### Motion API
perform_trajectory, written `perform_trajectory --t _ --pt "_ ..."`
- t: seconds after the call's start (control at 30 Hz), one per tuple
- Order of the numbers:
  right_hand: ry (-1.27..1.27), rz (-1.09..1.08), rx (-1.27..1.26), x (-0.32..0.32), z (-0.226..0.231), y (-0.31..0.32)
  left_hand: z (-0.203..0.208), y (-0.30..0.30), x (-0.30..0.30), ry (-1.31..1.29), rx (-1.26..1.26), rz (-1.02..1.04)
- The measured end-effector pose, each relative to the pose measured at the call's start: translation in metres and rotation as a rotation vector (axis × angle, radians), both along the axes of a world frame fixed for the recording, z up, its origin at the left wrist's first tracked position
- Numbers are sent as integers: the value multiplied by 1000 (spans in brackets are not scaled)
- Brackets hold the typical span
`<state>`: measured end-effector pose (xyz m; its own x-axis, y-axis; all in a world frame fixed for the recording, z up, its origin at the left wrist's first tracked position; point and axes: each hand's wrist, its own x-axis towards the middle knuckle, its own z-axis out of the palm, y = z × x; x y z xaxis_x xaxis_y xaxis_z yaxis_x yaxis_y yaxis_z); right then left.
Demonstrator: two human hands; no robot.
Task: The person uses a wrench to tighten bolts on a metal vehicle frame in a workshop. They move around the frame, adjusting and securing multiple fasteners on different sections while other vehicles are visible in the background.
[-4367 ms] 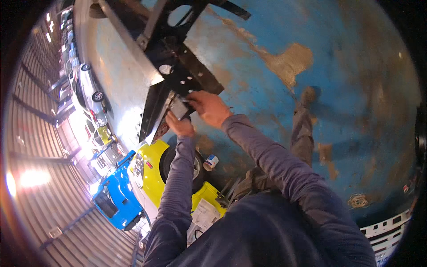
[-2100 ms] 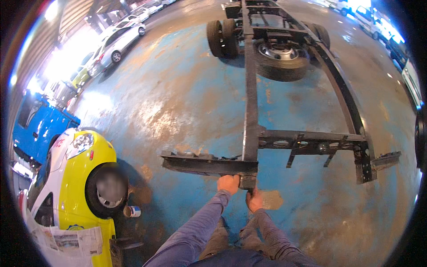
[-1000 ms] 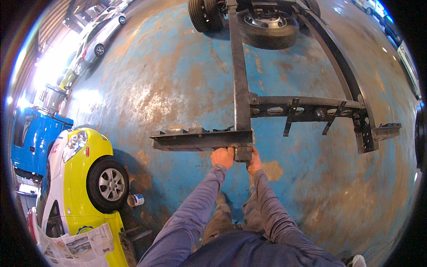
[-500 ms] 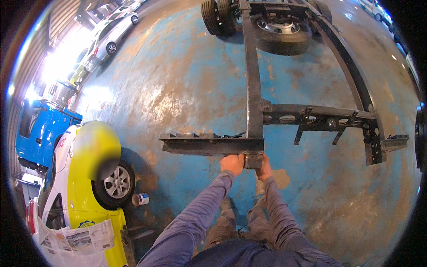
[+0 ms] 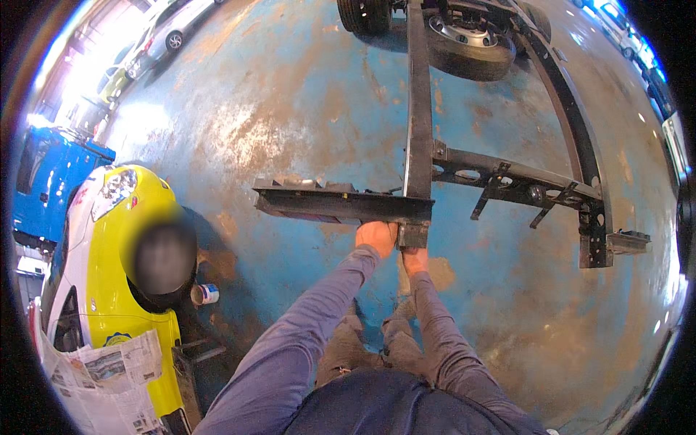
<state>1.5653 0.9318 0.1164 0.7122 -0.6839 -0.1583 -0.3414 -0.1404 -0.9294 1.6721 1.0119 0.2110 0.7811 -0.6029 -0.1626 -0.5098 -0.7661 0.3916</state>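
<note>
A dark steel truck chassis frame (image 5: 419, 130) stretches away from me, its near left rail end just ahead of my body. From that end a flat crosspiece (image 5: 333, 204) juts out to the left. My left hand (image 5: 377, 235) is closed at the rail end, below the crosspiece, with its fingertips hidden behind the metal. Under the square rail end, my right hand (image 5: 415, 259) holds on from below; most of its fingers are hidden. Both arms reach forward, nearly straight. A drilled cross member (image 5: 507, 172) with hanging brackets joins the two rails.
A yellow-and-white car (image 5: 109, 290) stands at my left, newspaper (image 5: 109, 370) spread over it. Next to its wheel area lies a tin can (image 5: 205, 293). Beyond is a blue vehicle (image 5: 54, 185). Wheels (image 5: 471, 47) sit at the frame's far end. The blue floor (image 5: 290, 145) is worn.
My right hand has shifted from the right side of the rail end to beneath it. The rail end and crosspiece sit higher in view, and the whole view has turned slightly.
</note>
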Motion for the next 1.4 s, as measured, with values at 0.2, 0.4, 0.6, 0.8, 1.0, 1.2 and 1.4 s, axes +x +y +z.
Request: perform_trajectory --t 0.2,0.4,0.6,0.8,1.0,1.2,1.4 --pt "-62 38 -89 1 -6 -10 -15 -9 1 -37 -66 -2" --pt "70 29 -281 -70 9 35 -7 24 -52 144 32 -2" --pt "253 40 -102 -18 68 33 18 7 2 176 -10 49" --pt "196 -99 -243 -29 66 55 2 16 -1 121 -123 23" --pt "509 -138 -406 -48 58 46 -16 38 6 226 -268 7" --pt "285 -690 -37 -131 78 45 -25 260 -20 426 -295 -405" --pt "266 -503 -732 -85 141 129 -100 563 54 625 239 -155"
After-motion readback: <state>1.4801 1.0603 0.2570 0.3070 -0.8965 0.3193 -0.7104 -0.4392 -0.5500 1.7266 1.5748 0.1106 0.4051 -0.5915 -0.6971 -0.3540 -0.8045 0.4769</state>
